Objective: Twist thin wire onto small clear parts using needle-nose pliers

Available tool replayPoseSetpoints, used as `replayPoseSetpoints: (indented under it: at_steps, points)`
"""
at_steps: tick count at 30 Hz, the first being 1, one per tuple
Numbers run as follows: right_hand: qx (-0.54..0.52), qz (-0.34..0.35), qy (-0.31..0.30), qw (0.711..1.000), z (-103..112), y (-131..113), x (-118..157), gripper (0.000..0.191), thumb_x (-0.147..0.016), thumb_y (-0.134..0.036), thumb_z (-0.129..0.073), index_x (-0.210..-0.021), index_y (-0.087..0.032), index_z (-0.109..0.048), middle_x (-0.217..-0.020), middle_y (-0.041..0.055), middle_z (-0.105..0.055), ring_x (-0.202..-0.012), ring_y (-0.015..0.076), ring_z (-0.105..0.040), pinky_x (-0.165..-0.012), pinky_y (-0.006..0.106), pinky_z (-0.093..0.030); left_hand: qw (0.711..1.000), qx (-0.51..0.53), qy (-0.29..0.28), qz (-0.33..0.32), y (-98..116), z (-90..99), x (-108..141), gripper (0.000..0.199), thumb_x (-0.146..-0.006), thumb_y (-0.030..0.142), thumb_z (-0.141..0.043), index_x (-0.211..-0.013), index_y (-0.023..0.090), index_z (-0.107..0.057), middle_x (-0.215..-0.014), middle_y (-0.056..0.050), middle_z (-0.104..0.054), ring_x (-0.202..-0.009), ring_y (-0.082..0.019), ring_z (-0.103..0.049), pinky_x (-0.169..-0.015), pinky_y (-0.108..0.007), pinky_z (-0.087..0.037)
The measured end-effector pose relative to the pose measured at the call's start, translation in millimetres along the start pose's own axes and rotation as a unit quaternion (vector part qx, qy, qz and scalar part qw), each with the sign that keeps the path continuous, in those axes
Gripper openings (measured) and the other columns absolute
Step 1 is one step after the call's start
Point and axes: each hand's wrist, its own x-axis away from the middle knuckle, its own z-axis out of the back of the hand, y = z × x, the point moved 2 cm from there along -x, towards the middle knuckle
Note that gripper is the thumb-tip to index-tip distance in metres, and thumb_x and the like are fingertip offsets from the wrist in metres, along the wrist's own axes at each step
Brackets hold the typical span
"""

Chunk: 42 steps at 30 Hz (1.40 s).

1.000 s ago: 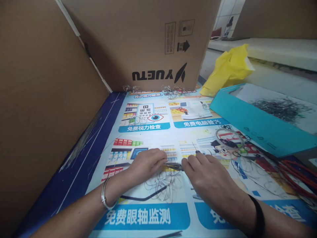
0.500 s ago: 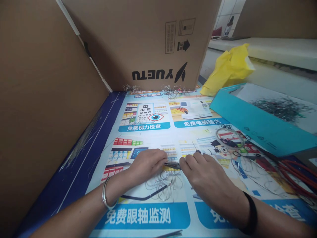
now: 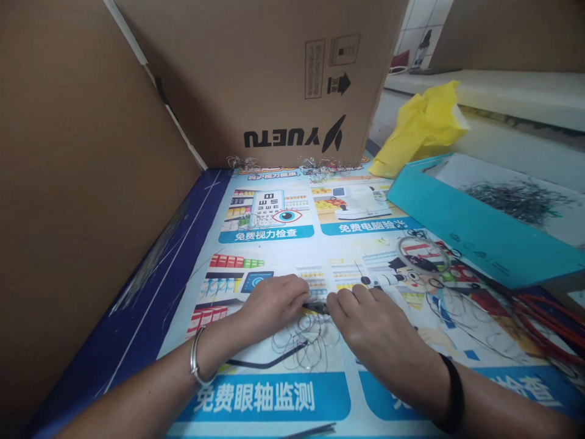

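Pliers (image 3: 317, 307) in right hand (image 3: 365, 317), well apart from edge of turquoise box (image 3: 461, 228).

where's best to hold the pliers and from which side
Probably the rear end, coming from the right: the pliers' slim front points left, towards the left hand, so that end is crowded. The right hand wraps the rear, hiding the handles.

cardboard panel (image 3: 256, 73), YUETU print (image 3: 292, 139) upside down; yellow wrapping (image 3: 418, 131), crumpled; bottle (image 3: 423, 50) on pale ledge (image 3: 507, 88)
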Motion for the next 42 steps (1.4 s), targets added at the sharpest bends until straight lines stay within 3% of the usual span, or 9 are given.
replayPoseSetpoints:
  at_steps: [11,22,42]
  points:
    - [-0.017,-0.001,-0.008,1.0,2.9,2.1,1.7,0.011,-0.076,-0.009,-0.053,-0.081,-0.017,-0.06,-0.069,0.0043,-0.055,-0.062,0.0209,-0.046,-0.055,0.034,-0.024,1.0,0.01,0.007,-0.006,-1.9,1.0,-0.9,0.016,-0.09,0.02,-0.044,-0.079,0.017,-0.056,-0.076,-0.001,-0.062,-0.068,-0.014,-0.057,-0.061,-0.023,-0.042]
    - [-0.034,-0.031,-0.046,0.998,-0.9,4.4,3.6,0.011,-0.069,-0.008,-0.06,-0.074,-0.019,-0.059,-0.068,0.0047,-0.057,-0.061,0.0198,-0.045,-0.055,0.032,-0.02,0.998,-0.059,0.025,-0.013,0.3,-1.2,0.1,0.014,-0.089,0.021,-0.045,-0.08,0.018,-0.056,-0.075,-0.001,-0.065,-0.066,-0.015,-0.058,-0.06,-0.025,-0.04]
    - [-0.044,-0.015,-0.032,0.998,-0.6,-1.8,-0.4,0.01,-0.071,-0.009,-0.058,-0.073,-0.018,-0.055,-0.066,0.003,-0.055,-0.06,0.0188,-0.043,-0.055,0.031,-0.02,0.999,-0.038,-0.011,-0.007,1.0,-0.1,0.8,0.016,-0.089,0.017,-0.043,-0.081,0.018,-0.057,-0.073,-0.002,-0.065,-0.068,-0.015,-0.059,-0.062,-0.024,-0.043]
